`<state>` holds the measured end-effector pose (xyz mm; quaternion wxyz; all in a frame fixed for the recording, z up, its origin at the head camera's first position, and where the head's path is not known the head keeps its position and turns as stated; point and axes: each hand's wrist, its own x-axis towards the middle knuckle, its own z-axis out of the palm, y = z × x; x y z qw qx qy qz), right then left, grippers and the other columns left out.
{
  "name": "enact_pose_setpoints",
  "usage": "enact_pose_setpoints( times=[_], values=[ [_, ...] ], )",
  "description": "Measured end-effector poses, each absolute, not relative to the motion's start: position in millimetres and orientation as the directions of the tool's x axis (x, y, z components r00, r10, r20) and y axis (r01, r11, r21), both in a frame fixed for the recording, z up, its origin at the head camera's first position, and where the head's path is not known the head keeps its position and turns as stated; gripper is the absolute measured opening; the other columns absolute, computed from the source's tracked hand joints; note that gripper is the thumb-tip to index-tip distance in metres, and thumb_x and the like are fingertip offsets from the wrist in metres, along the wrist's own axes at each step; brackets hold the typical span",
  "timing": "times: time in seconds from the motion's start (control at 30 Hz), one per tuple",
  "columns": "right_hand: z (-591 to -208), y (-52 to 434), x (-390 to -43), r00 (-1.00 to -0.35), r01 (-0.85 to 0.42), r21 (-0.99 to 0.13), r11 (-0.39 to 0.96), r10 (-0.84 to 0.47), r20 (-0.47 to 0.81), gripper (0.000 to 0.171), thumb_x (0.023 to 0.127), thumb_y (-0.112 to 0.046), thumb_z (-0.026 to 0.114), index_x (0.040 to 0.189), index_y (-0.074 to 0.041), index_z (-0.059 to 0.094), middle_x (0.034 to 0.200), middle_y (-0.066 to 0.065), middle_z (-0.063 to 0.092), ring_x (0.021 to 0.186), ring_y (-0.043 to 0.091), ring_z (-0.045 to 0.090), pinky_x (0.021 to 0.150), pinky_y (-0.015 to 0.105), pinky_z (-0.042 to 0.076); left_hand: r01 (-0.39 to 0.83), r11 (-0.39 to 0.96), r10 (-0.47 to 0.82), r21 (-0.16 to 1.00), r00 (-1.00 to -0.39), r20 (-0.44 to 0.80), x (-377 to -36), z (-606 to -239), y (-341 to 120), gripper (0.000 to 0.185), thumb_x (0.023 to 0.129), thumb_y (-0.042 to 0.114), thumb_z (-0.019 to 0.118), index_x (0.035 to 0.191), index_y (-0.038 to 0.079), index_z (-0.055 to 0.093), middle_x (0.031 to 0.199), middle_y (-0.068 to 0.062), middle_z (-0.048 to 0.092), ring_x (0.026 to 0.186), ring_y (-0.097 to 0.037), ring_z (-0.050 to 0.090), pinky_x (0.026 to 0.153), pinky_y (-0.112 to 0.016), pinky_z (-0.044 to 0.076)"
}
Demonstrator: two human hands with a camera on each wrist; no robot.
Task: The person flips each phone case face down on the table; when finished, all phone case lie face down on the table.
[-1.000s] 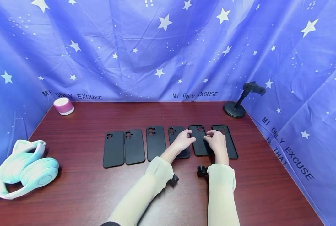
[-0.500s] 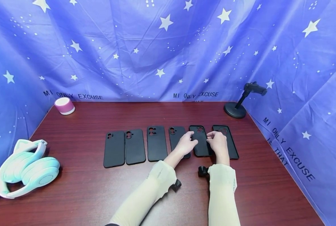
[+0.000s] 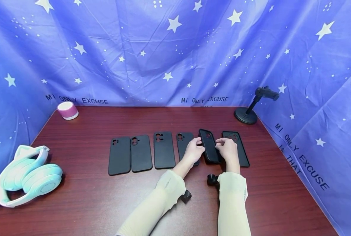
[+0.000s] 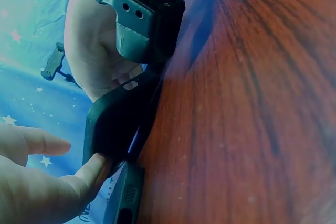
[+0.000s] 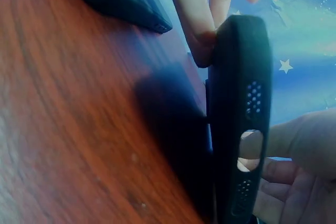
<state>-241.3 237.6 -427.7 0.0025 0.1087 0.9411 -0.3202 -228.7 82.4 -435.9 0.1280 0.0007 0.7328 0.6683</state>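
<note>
Several black phone cases lie in a row on the dark wooden table [image 3: 84, 196]. The fifth case [image 3: 209, 148] stands tilted up on its long edge, and both hands pinch it. My left hand [image 3: 199, 145] holds its left side, and my right hand [image 3: 218, 143] holds its right side. In the left wrist view my left fingertips [image 4: 92, 170] touch the raised case [image 4: 113, 124]. The right wrist view shows the case [image 5: 241, 114] edge-on, with my right fingers [image 5: 191, 22] on its rim. Flat beside it lie the fourth case [image 3: 183, 141] and the sixth case [image 3: 240, 154].
A pink speaker [image 3: 67, 110] stands at the back left. Teal cat-ear headphones [image 3: 25, 177] lie at the left edge. A black phone stand [image 3: 249, 111] is at the back right. Blue starred cloth [image 3: 169, 49] surrounds the table.
The fifth case lay flat under both hands; now it is raised onto its edge between them. The other cases have not moved.
</note>
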Motion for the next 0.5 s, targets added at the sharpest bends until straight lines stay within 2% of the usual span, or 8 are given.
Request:
enact_pose_setpoints(
  times=[0.17, 0.23, 0.4, 0.5],
  values=[
    [-427.1, 237.3, -240.7, -0.974, 0.221, -0.608, 0.762, 0.209, -0.091, 0.023, 0.092, -0.011, 0.062, 0.112, -0.003, 0.07, 0.097, 0.015, 0.073, 0.066, 0.014, 0.066, 0.066, 0.031, 0.053, -0.172, 0.076, 0.159, 0.982, -0.97, -0.182, -229.4, -439.2, 83.6, 0.048, 0.092, 0.001, 0.057, 0.139, -0.002, 0.048, 0.131, -0.021, 0.06, 0.118, -0.029, 0.062, 0.097, -0.035, 0.052],
    [-426.8, 236.7, -240.6, -0.974, 0.218, -0.607, 0.765, 0.21, -0.085, 0.024, 0.092, -0.013, 0.061, 0.112, -0.003, 0.07, 0.097, 0.016, 0.073, 0.067, 0.018, 0.067, 0.067, 0.032, 0.053, -0.162, 0.07, 0.15, 0.984, -0.974, -0.171, -229.4, -440.0, 83.5, 0.048, 0.091, 0.001, 0.06, 0.137, -0.003, 0.049, 0.129, -0.021, 0.061, 0.116, -0.029, 0.063, 0.095, -0.034, 0.053],
    [-425.8, 234.8, -241.3, -0.976, 0.18, -0.593, 0.785, 0.215, -0.011, 0.024, 0.092, -0.018, 0.061, 0.111, -0.007, 0.072, 0.098, 0.014, 0.074, 0.086, 0.028, 0.067, 0.076, 0.038, 0.05, -0.14, 0.076, 0.128, 0.987, -0.981, -0.149, -228.6, -441.6, 83.6, 0.048, 0.088, 0.002, 0.062, 0.135, -0.003, 0.052, 0.125, -0.021, 0.064, 0.113, -0.029, 0.065, 0.09, -0.032, 0.055],
    [-424.1, 234.4, -242.5, -0.977, 0.171, -0.596, 0.784, 0.211, -0.004, 0.025, 0.094, -0.023, 0.06, 0.111, -0.009, 0.072, 0.095, 0.012, 0.074, 0.083, 0.024, 0.069, 0.073, 0.035, 0.05, -0.143, 0.075, 0.122, 0.987, -0.981, -0.152, -227.9, -442.0, 83.7, 0.047, 0.089, 0.002, 0.062, 0.134, -0.003, 0.053, 0.125, -0.02, 0.064, 0.113, -0.029, 0.065, 0.091, -0.033, 0.055]
  ],
)
